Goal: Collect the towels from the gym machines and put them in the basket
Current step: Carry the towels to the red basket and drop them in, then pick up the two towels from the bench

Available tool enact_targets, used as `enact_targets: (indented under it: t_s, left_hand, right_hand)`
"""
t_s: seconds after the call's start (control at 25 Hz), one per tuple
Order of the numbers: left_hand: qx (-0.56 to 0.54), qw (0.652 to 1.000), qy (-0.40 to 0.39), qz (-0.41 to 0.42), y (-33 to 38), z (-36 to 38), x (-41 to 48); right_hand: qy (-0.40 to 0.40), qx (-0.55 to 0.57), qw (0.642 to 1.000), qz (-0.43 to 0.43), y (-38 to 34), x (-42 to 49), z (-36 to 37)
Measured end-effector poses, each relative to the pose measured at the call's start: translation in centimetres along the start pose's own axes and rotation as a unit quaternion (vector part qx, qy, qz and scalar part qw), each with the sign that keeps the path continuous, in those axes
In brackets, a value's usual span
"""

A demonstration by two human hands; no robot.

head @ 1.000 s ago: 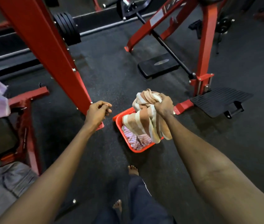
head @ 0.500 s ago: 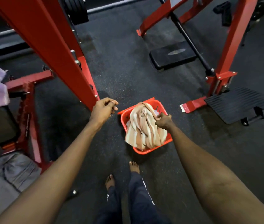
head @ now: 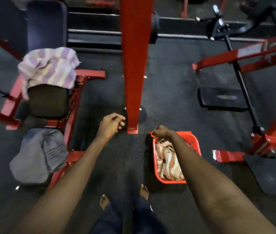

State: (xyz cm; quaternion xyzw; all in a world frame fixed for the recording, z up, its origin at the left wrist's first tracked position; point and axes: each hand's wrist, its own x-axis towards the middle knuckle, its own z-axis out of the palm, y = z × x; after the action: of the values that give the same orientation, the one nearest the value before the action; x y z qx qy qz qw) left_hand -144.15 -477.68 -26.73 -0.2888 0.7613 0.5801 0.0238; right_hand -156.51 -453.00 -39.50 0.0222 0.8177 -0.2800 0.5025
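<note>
In the red basket (head: 187, 136), striped towel (head: 166, 163) lying lengthwise, right grip (head: 160, 131) on rim.

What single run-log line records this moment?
left hand: loosely curled, holding nothing | right hand: grips basket rim | striped towel: in basket | purple towel, grey cloth: on machine
</note>
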Motion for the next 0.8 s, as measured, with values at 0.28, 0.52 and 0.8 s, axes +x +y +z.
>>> enact_targets:
  t_s: [0.28,0.52,0.8]
  left_hand:
    - [-0.076,0.982,0.163,-0.051,-6.6,-20.6,-3.6]
    - [-0.139,0.944,0.283,-0.098,-14.2,-34.3,-7.9]
    - [-0.176,0.907,0.351,-0.153,-20.0,-41.8,-9.5]
  right_hand:
    - [-0.016,-0.127,0.985,-0.113,-22.9,-5.5,12.2]
    - [-0.054,-0.181,0.962,-0.197,-34.0,-5.2,26.3]
    - [-0.055,-0.258,0.929,-0.260,-41.7,-1.8,37.0]
